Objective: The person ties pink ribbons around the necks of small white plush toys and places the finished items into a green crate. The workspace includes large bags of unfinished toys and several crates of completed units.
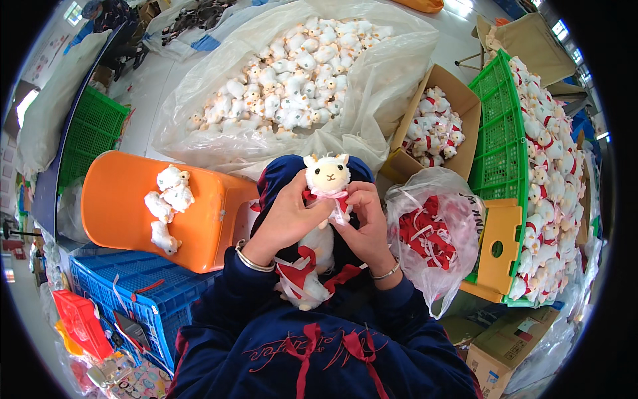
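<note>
A white plush sheep toy (327, 175) is held upright at the middle, its face turned up toward me. Both hands pinch a pale pink tie and red cloth cape (339, 203) at its neck. My left hand (287, 216) is closed round the toy's left side, thumb at the tie. On the other side, the fingers of my right hand (365, 226) press together at the same tie. Below them, on my lap, lies another plush toy (304, 287) with a red cape; a plain white plush body (319, 249) shows partly beneath my hands.
An orange chair (119, 193) at left carries several plain plush toys. Ahead lies a large clear bag (193, 120) of plain toys. At right are a carton (465, 100) of caped toys, a bag of red capes (425, 233) and a green crate (495, 126). A blue crate (173, 299) stands lower left.
</note>
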The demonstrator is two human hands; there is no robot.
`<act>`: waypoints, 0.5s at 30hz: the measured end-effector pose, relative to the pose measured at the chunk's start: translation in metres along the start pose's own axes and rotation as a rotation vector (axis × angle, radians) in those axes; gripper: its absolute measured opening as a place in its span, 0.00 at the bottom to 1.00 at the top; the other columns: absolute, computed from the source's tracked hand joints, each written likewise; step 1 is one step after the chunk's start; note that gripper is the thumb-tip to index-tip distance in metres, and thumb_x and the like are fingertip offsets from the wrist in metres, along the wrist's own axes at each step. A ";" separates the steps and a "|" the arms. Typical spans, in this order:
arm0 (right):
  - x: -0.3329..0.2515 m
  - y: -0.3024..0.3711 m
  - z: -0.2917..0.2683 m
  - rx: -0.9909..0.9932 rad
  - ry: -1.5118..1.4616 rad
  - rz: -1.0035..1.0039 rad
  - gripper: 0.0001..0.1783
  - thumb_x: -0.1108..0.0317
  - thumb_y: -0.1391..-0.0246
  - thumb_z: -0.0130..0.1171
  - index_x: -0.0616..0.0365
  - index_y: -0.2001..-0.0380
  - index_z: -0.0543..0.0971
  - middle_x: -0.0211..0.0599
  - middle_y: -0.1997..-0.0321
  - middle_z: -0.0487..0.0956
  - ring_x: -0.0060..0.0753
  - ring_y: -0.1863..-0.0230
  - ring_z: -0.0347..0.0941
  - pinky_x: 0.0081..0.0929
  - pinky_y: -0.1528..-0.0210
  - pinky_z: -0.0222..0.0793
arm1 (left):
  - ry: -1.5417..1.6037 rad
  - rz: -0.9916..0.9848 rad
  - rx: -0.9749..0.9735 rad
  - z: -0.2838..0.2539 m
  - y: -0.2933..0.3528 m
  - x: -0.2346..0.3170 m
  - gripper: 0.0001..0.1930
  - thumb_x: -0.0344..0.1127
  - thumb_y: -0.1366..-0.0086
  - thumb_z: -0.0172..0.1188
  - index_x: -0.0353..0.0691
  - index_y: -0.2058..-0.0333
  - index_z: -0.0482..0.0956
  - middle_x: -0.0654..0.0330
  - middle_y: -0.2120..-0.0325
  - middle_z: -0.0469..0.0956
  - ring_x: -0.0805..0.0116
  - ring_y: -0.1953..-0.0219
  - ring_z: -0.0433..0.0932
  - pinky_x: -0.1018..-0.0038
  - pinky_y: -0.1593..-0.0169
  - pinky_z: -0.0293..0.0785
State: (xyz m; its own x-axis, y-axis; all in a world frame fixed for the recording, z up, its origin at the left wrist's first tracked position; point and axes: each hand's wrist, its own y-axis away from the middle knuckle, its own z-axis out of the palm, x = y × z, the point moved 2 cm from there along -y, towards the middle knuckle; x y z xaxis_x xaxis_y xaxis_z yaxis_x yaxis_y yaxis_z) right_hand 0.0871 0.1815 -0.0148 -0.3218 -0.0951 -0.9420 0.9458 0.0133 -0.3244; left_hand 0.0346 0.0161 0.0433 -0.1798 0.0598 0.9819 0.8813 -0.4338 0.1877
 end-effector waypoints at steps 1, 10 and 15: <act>0.001 0.000 0.000 -0.003 -0.004 0.004 0.24 0.85 0.50 0.66 0.57 0.52 0.69 0.39 0.43 0.65 0.31 0.42 0.69 0.28 0.38 0.70 | -0.002 0.008 0.008 -0.001 0.000 -0.002 0.24 0.27 0.35 0.57 0.32 0.40 0.69 0.58 0.52 0.79 0.74 0.55 0.78 0.75 0.51 0.75; 0.000 -0.001 -0.010 0.061 -0.134 0.093 0.25 0.85 0.49 0.64 0.56 0.50 0.68 0.36 0.44 0.65 0.28 0.42 0.68 0.27 0.41 0.70 | 0.190 -0.123 -0.101 -0.001 -0.002 -0.007 0.28 0.34 0.30 0.61 0.33 0.35 0.65 0.59 0.49 0.77 0.72 0.53 0.79 0.74 0.54 0.81; -0.009 -0.024 -0.083 0.204 0.320 -0.095 0.21 0.78 0.47 0.62 0.57 0.50 0.71 0.36 0.46 0.66 0.29 0.47 0.69 0.26 0.44 0.70 | 0.159 -0.099 -0.056 -0.024 0.006 -0.046 0.28 0.32 0.27 0.56 0.39 0.31 0.63 0.54 0.39 0.75 0.64 0.39 0.75 0.72 0.48 0.79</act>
State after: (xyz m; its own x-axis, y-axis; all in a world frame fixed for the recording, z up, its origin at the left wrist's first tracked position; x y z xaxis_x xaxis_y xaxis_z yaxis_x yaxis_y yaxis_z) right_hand 0.0632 0.2645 -0.0059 -0.3750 0.2294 -0.8982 0.8900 -0.1820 -0.4181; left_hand 0.0377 -0.0109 -0.0012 -0.3353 -0.0357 0.9414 0.8309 -0.4822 0.2776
